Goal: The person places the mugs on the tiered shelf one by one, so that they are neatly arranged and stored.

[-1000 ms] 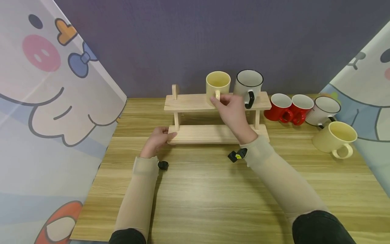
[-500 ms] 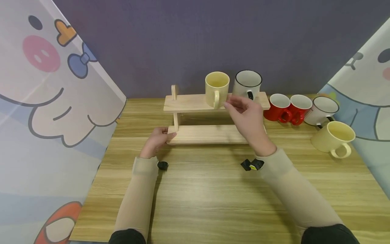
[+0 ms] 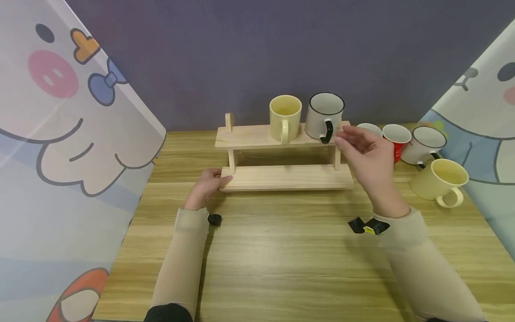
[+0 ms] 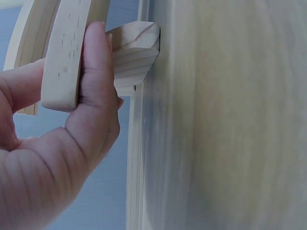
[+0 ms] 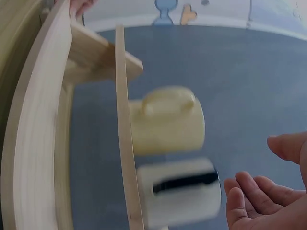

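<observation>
The right hand [image 3: 368, 154] has let go of the yellow cup [image 3: 277, 124] and moved right, past the white cup [image 3: 317, 120]. Its fingers lie close together, the thumb is apart, and they hold nothing. The yellow cup stands up by itself on the top board [image 3: 249, 136], next to the white one, so that cup looks done. The left hand [image 3: 206, 184] has stayed put, pinching the end of the bottom board [image 3: 285, 178]. Two more cups, one white [image 3: 420, 150] and one yellow [image 3: 434, 183], wait on the table [image 3: 257, 250].
</observation>
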Action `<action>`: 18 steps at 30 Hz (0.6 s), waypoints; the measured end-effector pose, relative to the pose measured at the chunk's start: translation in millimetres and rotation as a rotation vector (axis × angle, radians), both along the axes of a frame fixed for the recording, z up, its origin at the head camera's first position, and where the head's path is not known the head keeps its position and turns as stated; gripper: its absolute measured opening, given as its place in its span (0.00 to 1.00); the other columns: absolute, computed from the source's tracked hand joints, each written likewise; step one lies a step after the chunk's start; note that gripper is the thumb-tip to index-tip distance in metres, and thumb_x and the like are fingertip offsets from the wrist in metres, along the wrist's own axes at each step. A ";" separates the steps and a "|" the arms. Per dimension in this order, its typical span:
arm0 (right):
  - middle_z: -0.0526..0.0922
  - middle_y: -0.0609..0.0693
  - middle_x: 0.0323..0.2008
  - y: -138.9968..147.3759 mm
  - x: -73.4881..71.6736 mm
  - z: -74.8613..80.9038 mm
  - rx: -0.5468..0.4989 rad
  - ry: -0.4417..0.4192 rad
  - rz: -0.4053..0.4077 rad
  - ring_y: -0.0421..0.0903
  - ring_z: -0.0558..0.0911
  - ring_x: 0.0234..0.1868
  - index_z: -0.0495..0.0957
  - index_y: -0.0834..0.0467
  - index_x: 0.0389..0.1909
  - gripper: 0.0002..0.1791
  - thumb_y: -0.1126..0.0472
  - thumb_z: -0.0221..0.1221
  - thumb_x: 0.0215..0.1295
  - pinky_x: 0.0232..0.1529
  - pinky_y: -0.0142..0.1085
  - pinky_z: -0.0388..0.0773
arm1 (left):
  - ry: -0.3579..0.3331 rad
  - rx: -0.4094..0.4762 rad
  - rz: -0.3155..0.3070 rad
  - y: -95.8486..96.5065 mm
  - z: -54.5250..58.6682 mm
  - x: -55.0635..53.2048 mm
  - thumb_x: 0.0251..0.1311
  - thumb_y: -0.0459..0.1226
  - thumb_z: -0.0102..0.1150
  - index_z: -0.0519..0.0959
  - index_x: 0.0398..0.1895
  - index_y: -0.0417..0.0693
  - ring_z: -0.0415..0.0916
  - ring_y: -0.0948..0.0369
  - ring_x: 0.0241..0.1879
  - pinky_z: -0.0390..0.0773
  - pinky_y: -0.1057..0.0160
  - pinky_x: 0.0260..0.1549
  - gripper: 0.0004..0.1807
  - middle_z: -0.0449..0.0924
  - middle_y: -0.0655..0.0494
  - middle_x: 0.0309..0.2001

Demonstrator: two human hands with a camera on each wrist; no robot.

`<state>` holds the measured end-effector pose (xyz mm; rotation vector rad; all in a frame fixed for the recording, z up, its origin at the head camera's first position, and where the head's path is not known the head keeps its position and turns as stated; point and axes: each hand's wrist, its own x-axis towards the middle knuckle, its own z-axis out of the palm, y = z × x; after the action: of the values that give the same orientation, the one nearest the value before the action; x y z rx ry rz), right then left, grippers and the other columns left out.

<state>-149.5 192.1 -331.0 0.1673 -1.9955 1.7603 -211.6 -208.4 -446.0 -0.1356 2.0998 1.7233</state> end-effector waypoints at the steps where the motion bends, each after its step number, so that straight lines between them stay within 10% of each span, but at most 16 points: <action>1: 0.87 0.56 0.42 6.0 1.4 -0.5 -0.021 0.003 -0.011 0.46 0.85 0.43 0.85 0.67 0.50 0.16 0.69 0.71 0.62 0.44 0.29 0.79 | 0.002 -0.006 -0.001 -0.1 0.1 0.1 0.74 0.38 0.60 0.67 0.68 0.28 0.67 0.60 0.31 0.74 0.60 0.35 0.28 0.75 0.45 0.47; 18: 0.88 0.50 0.41 109.7 34.5 -24.0 -0.190 -0.136 -0.270 0.44 0.83 0.42 0.85 0.68 0.50 0.18 0.70 0.73 0.58 0.43 0.23 0.76 | 0.019 0.014 0.009 -1.0 -4.2 0.2 0.73 0.37 0.61 0.74 0.61 0.31 0.60 0.63 0.23 0.64 0.63 0.25 0.22 0.73 0.50 0.36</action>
<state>-115.0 301.8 -355.1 -0.2779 -1.8258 1.8088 -211.4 -209.4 -450.2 -0.1249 2.1032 1.7514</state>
